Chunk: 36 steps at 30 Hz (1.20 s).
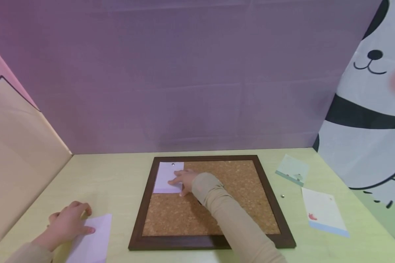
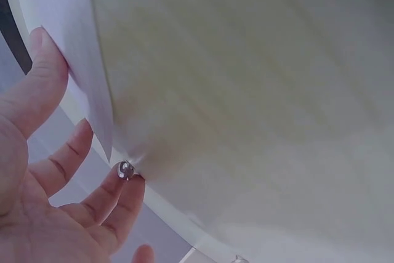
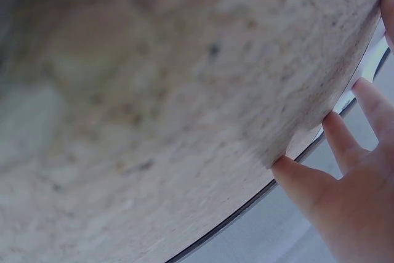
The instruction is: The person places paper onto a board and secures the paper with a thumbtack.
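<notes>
On the cork board (image 1: 171, 215), my right hand (image 1: 185, 179) spreads its fingers over the lower right part of a white paper card (image 1: 161, 184). A silver pushpin (image 1: 173, 164) sits at that card's top edge. In the right wrist view, fingertips (image 3: 284, 163) touch the cork. At the lower left, my left hand (image 1: 67, 223) rests by a second white card (image 1: 95, 233), thumb on it. Close up in the left wrist view, thumb and index fingertip touch this card's edge (image 2: 86, 90), and two other fingertips touch a silver pushpin (image 2: 125, 170).
A dark wooden frame (image 1: 171, 242) borders the cork. To its right lie a pale green card (image 1: 291, 168), a white card with a blue strip (image 1: 324, 210) and a silver pin (image 1: 282, 196) on the table. A purple cloth wall (image 1: 197, 91) rises behind.
</notes>
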Motion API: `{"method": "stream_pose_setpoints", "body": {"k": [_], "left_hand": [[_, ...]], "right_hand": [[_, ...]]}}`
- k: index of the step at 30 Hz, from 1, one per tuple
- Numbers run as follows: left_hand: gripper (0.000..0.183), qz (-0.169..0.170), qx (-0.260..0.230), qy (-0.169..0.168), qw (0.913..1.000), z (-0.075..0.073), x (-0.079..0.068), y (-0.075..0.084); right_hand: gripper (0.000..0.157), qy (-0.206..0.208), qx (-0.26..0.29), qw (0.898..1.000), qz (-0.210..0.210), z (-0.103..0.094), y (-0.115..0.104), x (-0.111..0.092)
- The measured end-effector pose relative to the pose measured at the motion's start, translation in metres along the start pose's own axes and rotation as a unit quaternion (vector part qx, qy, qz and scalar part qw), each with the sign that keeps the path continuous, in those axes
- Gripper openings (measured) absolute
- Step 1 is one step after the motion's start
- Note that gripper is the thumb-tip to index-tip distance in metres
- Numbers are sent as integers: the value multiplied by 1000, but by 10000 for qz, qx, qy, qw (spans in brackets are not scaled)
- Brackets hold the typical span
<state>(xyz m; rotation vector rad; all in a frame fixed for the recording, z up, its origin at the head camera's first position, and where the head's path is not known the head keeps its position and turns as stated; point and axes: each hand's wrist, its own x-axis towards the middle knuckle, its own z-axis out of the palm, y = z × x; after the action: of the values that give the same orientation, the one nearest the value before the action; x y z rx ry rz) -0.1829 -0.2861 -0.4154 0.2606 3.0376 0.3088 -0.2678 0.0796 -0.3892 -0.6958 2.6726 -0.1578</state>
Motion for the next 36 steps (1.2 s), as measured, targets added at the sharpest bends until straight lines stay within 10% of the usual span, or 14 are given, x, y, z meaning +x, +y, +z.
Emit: {"method": "stream_pose_setpoints", "body": {"k": [36], "left_hand": [[47, 32, 158, 104, 9998, -5, -3, 9]], "right_hand": [[62, 2, -37, 9999, -121, -1, 1, 0]]}}
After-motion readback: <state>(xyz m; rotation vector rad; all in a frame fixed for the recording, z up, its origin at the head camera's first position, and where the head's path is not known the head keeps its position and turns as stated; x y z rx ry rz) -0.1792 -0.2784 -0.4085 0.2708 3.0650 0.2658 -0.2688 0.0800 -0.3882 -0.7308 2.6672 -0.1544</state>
